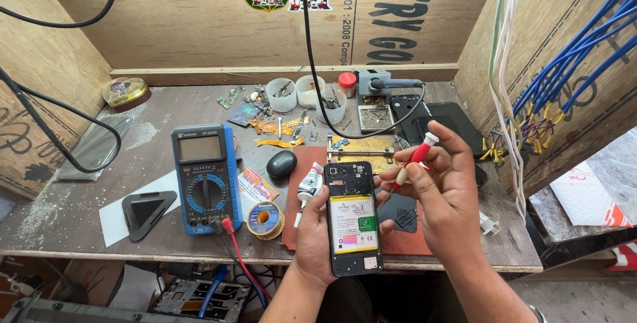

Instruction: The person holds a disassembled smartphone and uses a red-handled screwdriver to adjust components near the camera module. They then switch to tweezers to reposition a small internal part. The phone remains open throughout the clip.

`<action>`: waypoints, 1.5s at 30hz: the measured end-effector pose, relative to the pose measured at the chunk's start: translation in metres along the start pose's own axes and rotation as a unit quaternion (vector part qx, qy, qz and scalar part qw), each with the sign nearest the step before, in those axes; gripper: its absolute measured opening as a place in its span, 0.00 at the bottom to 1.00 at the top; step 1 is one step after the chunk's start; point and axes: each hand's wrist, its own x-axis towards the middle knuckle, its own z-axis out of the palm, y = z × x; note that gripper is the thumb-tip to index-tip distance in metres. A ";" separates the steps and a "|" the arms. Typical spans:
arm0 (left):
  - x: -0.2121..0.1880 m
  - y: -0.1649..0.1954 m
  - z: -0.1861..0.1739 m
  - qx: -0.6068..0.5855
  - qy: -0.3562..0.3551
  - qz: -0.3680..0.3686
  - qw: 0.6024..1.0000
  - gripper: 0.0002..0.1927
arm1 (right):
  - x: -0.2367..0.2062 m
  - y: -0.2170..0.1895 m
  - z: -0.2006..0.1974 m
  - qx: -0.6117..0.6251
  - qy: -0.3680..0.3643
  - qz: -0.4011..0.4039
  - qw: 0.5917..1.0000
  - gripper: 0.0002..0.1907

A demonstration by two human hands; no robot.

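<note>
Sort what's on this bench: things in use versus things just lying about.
In use: opened phone in left hand; red-handled screwdriver in right hand.

Lying about: blue multimeter, solder spool, black oval case, soldering iron stand, white cups.

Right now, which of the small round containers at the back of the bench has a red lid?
The small jar on the right, beside the soldering iron stand. The three white cups left of it are open and lidless.

One phone (353,219), one multimeter (205,177), three cups (281,95)

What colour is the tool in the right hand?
The screwdriver is red with a white cap, seen best in the head view.
</note>
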 end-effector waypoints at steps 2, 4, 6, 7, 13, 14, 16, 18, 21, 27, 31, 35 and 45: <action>0.000 0.000 0.000 0.006 -0.002 0.000 1.000 0.34 | 0.000 0.002 0.001 -0.017 0.005 -0.008 1.000 0.28; 0.001 0.000 -0.001 0.001 0.006 -0.001 1.000 0.34 | 0.000 0.004 0.003 -0.012 0.013 -0.021 1.000 0.27; 0.000 0.001 -0.004 -0.005 0.009 -0.003 1.000 0.34 | 0.000 0.007 0.006 -0.009 0.015 -0.030 0.999 0.26; 0.000 0.001 -0.006 -0.009 0.008 -0.005 1.000 0.34 | 0.000 0.009 0.007 -0.009 0.013 -0.032 0.999 0.26; -0.001 0.004 -0.014 -0.020 0.008 -0.014 1.000 0.33 | 0.005 0.026 0.020 -0.025 0.019 -0.047 0.998 0.23; -0.001 0.005 -0.015 -0.022 0.015 -0.015 1.000 0.33 | 0.005 0.028 0.022 -0.034 0.021 -0.044 0.998 0.23; -0.002 0.006 -0.015 -0.023 0.004 -0.011 1.000 0.32 | 0.003 0.030 0.024 -0.035 0.026 -0.052 0.998 0.24; -0.002 0.006 -0.014 -0.023 0.007 -0.012 1.000 0.32 | 0.001 0.031 0.025 -0.040 0.025 -0.057 0.997 0.24; 0.000 0.006 -0.016 -0.017 0.019 -0.017 1.000 0.33 | 0.001 0.032 0.024 -0.051 0.020 -0.065 0.996 0.24; 0.000 0.006 -0.018 -0.029 0.007 -0.012 0.999 0.33 | 0.004 0.037 0.025 -0.009 0.043 -0.039 0.998 0.24; 0.000 0.006 -0.019 -0.028 0.006 -0.014 0.999 0.32 | 0.005 0.039 0.025 0.009 0.052 -0.033 0.998 0.25; 0.001 0.006 -0.020 -0.035 0.003 -0.010 0.999 0.32 | 0.006 0.041 0.023 0.001 0.047 -0.035 0.998 0.25; -0.001 0.006 -0.018 -0.013 0.009 -0.011 1.000 0.32 | 0.007 0.045 0.024 0.037 0.064 0.002 0.997 0.26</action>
